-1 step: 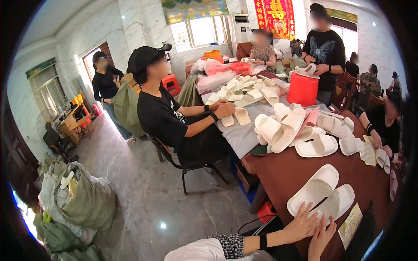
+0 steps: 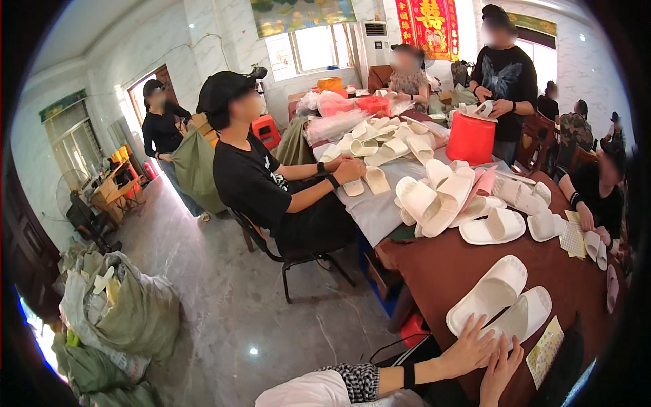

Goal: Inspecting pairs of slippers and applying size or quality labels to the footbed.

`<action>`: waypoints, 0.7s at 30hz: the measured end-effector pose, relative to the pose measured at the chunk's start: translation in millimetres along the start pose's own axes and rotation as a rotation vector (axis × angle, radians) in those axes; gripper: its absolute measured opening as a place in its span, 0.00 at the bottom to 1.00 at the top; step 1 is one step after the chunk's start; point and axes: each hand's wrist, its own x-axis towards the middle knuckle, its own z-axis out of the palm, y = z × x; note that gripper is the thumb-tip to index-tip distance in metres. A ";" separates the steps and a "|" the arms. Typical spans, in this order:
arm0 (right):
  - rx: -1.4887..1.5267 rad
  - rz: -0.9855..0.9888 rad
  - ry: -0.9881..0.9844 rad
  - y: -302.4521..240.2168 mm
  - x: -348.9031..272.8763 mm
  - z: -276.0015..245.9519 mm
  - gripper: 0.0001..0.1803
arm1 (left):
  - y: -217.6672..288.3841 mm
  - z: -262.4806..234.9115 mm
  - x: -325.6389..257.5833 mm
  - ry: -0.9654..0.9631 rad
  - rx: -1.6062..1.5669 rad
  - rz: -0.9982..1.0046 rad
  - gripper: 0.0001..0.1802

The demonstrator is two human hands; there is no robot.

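Observation:
A pair of white open-toe slippers lies side by side on the dark red table (image 2: 441,264), the left slipper (image 2: 489,294) next to the right slipper (image 2: 525,315). My left hand (image 2: 468,349) lies flat with fingers spread on the heel end of the left slipper. My right hand (image 2: 500,370) rests just beside it, fingertips touching the heel of the right slipper. Neither hand grips anything. A black band (image 2: 407,375) sits on my left wrist below a checkered sleeve.
A printed paper sheet (image 2: 544,351) lies right of the pair. A heap of white slippers (image 2: 434,197) and a red bucket (image 2: 470,139) stand farther up the table. A person in black (image 2: 271,186) sits on a chair at the left side, others sit or stand around. Stuffed sacks (image 2: 119,308) fill the floor's left.

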 end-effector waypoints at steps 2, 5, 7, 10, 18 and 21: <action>0.029 -0.001 0.010 -1.9 0.3 -1.7 0.23 | -0.4 -1.5 0.2 -0.005 0.005 0.005 0.26; 0.007 -0.008 0.006 -8.1 3.5 0.6 0.23 | -3.8 -4.7 1.9 -0.035 0.010 0.001 0.27; 0.008 0.004 0.023 -12.7 2.8 2.6 0.24 | -7.5 -7.5 2.9 -0.051 -0.019 -0.017 0.28; 0.012 0.026 0.097 -20.2 0.5 2.5 0.29 | -12.3 -12.0 4.9 -0.141 -0.017 -0.012 0.28; 0.080 -0.015 0.157 -38.7 2.5 -13.9 0.26 | -40.6 -34.3 12.8 -0.213 -0.027 0.126 0.28; 0.097 -0.031 0.140 -46.9 3.5 -13.9 0.25 | -61.3 -49.5 19.3 -0.269 -0.077 0.189 0.28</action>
